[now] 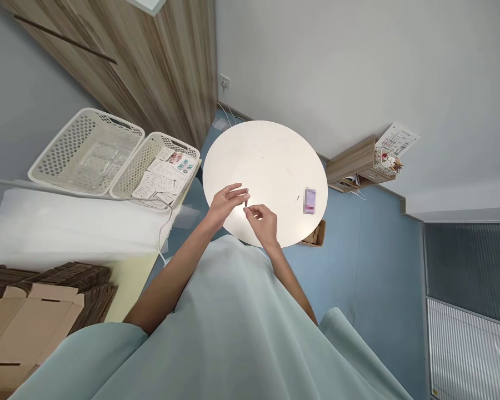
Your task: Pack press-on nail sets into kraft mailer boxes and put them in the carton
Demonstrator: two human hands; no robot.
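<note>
Above a round white table [270, 166], we hold a slim dark object [246, 203] between our hands: right hand [265, 223] pinching its lower end, left hand [223, 205] with fingers slightly parted, its grip unclear. A blurred purple item [310, 201] lies rightward.

Straight ahead there's room: past the left hand [227, 204] and the right hand [265, 223], the round white tabletop [270, 161] runs open to its far rim. Between their fingertips, though, a small slender dark piece [246, 203] fills the narrow gap. Rightward, a flat purple rectangular item [310, 201] interrupts the path; leftward, beyond the edge, stands a white perforated plastic basket [138, 161].
</note>
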